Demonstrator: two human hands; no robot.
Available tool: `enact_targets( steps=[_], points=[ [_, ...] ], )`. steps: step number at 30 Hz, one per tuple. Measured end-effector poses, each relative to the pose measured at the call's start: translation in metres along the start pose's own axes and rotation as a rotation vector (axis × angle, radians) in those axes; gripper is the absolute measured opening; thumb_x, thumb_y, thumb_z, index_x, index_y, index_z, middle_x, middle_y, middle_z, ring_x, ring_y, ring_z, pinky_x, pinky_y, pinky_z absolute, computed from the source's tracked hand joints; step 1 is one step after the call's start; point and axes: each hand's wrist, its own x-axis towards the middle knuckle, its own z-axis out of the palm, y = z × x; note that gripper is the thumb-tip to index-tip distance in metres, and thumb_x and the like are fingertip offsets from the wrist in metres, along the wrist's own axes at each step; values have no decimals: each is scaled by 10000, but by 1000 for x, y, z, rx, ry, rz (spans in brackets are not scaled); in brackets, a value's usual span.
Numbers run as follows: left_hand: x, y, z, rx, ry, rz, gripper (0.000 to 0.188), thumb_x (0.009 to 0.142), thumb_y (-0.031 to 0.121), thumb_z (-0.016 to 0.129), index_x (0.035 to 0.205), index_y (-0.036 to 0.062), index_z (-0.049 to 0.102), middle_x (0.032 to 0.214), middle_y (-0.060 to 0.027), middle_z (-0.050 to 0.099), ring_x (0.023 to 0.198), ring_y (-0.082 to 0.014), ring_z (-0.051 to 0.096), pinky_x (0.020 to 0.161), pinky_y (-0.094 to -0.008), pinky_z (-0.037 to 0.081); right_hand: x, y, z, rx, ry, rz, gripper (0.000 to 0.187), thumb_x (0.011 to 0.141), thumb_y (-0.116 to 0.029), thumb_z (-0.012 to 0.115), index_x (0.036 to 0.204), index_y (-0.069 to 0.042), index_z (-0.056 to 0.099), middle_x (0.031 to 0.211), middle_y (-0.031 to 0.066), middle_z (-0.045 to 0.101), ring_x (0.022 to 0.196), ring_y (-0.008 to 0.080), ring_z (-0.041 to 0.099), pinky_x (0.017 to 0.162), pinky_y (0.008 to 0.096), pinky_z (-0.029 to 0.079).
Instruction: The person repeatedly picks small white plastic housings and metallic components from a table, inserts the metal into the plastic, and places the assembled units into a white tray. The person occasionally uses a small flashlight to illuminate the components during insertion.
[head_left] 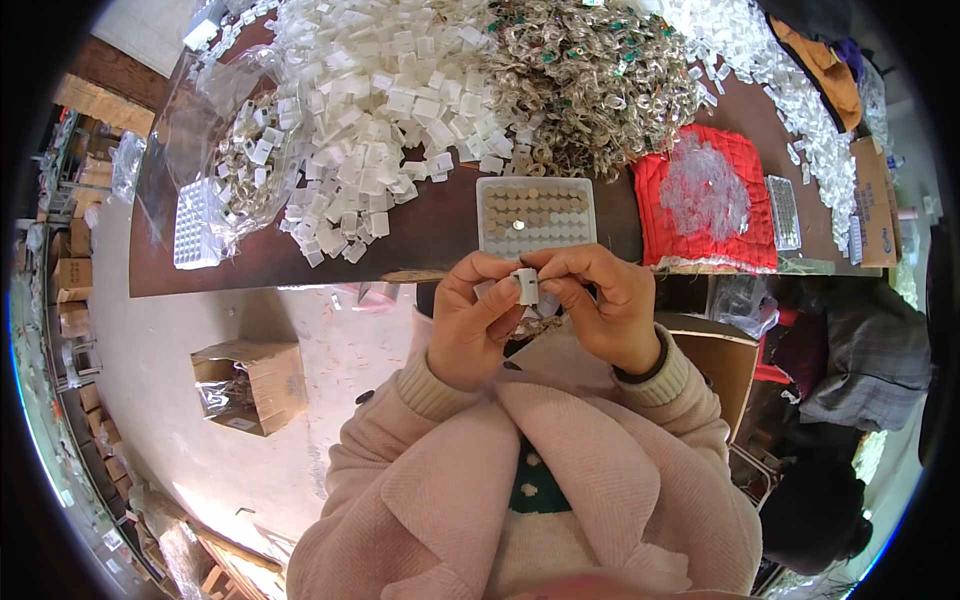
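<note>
Just in front of the table's near edge, my left hand [470, 322] pinches a small white plastic case [526, 286] that has a dark slot in its face. The fingers of my right hand [610, 310] are closed at the right edge of the same case; any smaller part between those fingertips is hidden. A bit of beige, stringy material [540, 326] shows below the case, between my hands. Straight beyond them stands a clear plastic tray [486, 240] holding rows of small tan and pale pieces.
White plastic cases [390, 110] are heaped at the back left of the brown table [420, 225], beside a pile of tangled clear and gold-toned parts [590, 90]. Red cloth [655, 225] carries clear pieces on the right. An opened carton [270, 380] sits on the floor.
</note>
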Motion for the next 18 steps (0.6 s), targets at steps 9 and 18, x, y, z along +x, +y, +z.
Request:
enact_targets(
  steps=[9, 18],
  points=[
    [0, 25, -8, 109, 72, 22, 134, 966, 152, 586, 1052, 49, 590, 897, -48, 614, 652, -69, 489, 474, -169, 319, 39, 10, 4, -203, -8, -42, 119, 845, -22, 718, 954, -37, 674, 923, 134, 725, 747, 245, 710, 643, 312, 555],
    [11, 36, -30, -28, 103, 49, 101, 952, 137, 603, 1036, 79, 604, 920, -73, 551, 734, -112, 503, 448, -179, 272, 90, 64, 11, -823, 96, 116, 228, 855, -189, 714, 963, -71, 552, 829, 126, 702, 712, 343, 684, 599, 442, 512]
  ],
)
